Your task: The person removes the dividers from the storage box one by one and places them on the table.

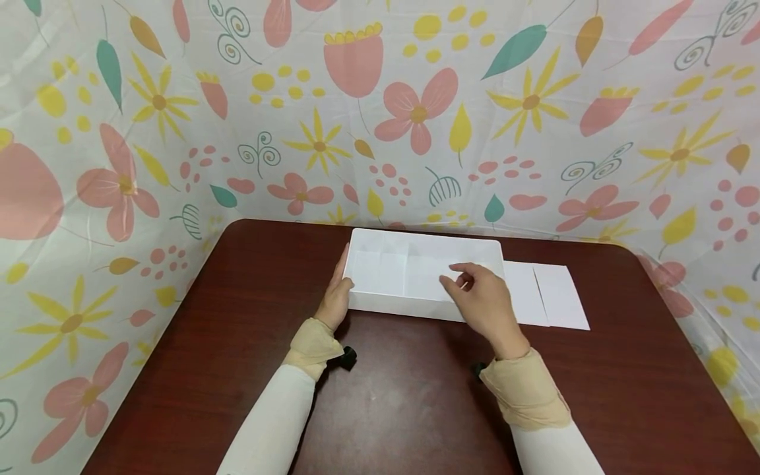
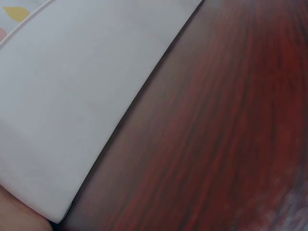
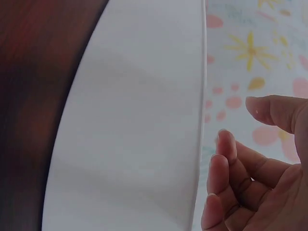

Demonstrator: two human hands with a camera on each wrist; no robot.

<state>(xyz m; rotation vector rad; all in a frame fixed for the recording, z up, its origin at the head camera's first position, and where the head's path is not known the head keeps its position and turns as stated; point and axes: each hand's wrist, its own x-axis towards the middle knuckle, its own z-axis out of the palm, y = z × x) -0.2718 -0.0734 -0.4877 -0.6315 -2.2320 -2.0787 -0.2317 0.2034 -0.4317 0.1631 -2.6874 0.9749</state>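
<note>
Box point(image 1: 388, 280) extends rightward from left grip point(image 1: 336, 297), under right grip point(image 1: 483, 305).

One white tray point(image 1: 404, 307), two white panels point(image 1: 525, 293) point(image 1: 561, 297), one table point(image 1: 380, 396), one left grip point(image 1: 335, 298), one right grip point(image 1: 485, 300).

Smooth white box point(image 1: 404, 305) on a glossy desk point(image 1: 386, 415)
The box looks like semi-matt plastic, the desk like grained, varnished wood; the white pieces point(image 1: 562, 297) look like matt card, the patterned backdrop point(image 1: 380, 119) like creased cloth with slight sheen.
</note>
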